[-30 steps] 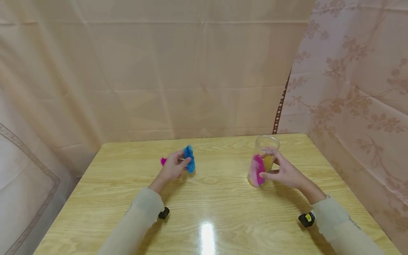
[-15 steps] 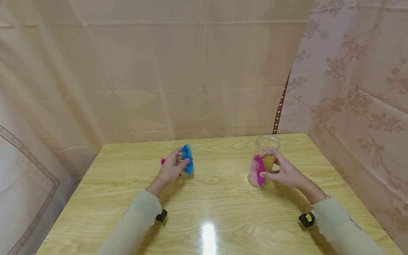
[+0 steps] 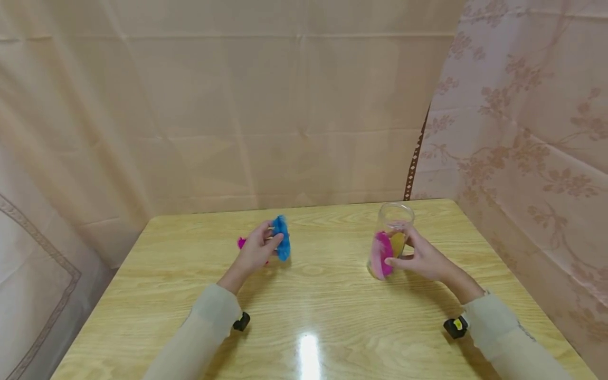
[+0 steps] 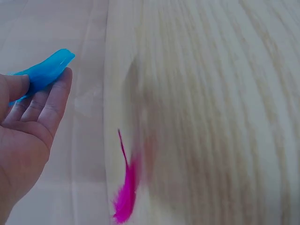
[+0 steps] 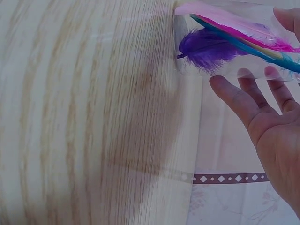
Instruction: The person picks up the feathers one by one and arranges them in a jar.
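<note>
My left hand [image 3: 255, 252] pinches a bright blue feather [image 3: 282, 238] between thumb and fingers, above the left half of the table. In the left wrist view this blue feather [image 4: 47, 75] lies across the fingers under the thumb. A magenta feather [image 4: 126, 190] rests on the table below, partly hidden by the hand in the head view. On the right, my right hand [image 3: 423, 258] grips a clear glass jar [image 3: 396, 214] standing upright. Inside it are several feathers, among them a pink one, a magenta one [image 3: 384, 253], a yellow one [image 3: 397, 244] and a purple feather [image 5: 206, 47].
The wood-grain table [image 3: 323, 311] ends at a far edge in front of a beige curtain [image 3: 266, 105]. A floral curtain [image 3: 537, 148] hangs along the right side. Black wrist cameras sit at both cuffs.
The left hand, still pinching the blue feather, has shifted slightly and the feather's tilt has altered a little. The right hand stays on the jar.
</note>
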